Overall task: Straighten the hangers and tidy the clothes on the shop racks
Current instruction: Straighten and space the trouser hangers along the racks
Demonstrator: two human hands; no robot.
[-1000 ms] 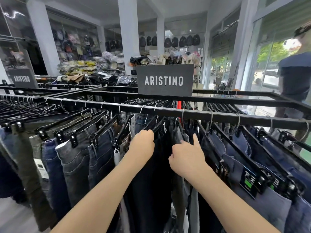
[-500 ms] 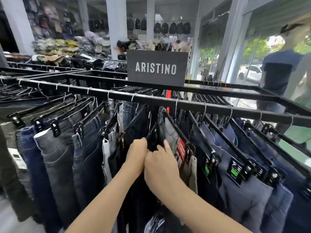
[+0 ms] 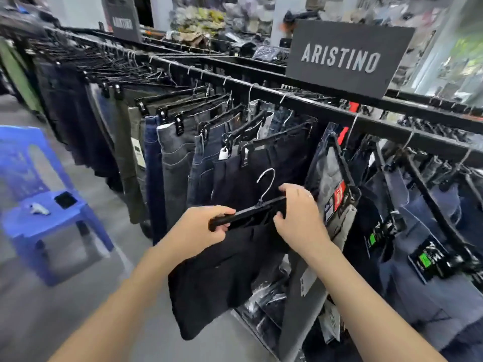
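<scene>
Black hanger (image 3: 251, 214), left hand (image 3: 201, 228), right hand (image 3: 298, 218) gripping ends

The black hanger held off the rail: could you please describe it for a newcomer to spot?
Find the dark ARISTINO sign above the long black metal rail. Below it, the left hand and right hand grip a black plastic clip hanger carrying black trousers. Alone among its neighbours, its silver hook hangs on nothing.
</scene>
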